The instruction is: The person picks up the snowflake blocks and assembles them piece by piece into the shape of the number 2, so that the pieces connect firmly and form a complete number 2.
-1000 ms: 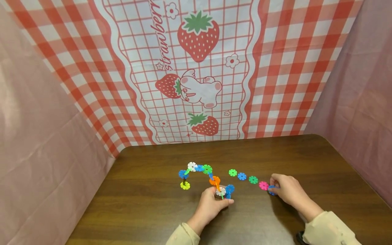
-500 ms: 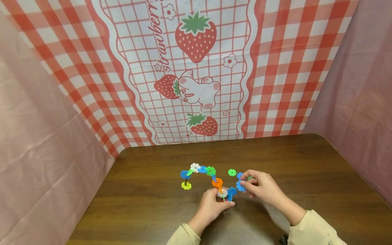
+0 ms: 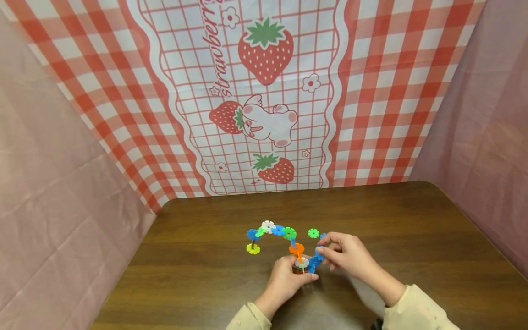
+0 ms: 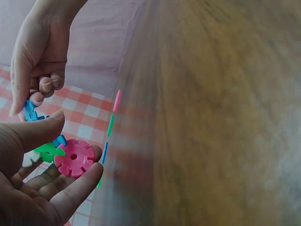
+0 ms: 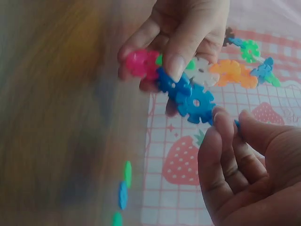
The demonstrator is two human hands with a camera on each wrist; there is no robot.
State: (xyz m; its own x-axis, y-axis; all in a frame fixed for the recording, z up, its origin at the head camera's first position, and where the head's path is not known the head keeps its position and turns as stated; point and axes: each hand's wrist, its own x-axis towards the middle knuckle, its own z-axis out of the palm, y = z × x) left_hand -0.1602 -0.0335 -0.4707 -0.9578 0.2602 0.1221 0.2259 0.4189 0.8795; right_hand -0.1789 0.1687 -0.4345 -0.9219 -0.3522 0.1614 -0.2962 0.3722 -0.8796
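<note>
A curved chain of interlocking snowflake discs [image 3: 296, 249] in white, green, blue, orange and yellow arches over the table in the head view. My left hand [image 3: 284, 279] grips it near its lower end, where a pink disc [image 4: 75, 157] shows between thumb and fingers. Beside the thumb, blue discs [image 5: 196, 103] stick out from the chain. My right hand [image 3: 350, 256] pinches another blue snowflake disc [image 3: 319, 251] against them. Fingers cover most of that disc, so I cannot tell whether its slot is engaged.
Loose discs lie in a row on the brown table [image 3: 198, 275]: a green disc [image 3: 313, 233], a blue disc [image 3: 323, 236], and others behind my right hand, including a pink disc [image 4: 117, 100]. A checked strawberry cloth [image 3: 264, 114] hangs at the back.
My right hand has picked the blue disc from the row's right end and carried it left to the chain's blue end. The left hand and chain have shifted slightly right.
</note>
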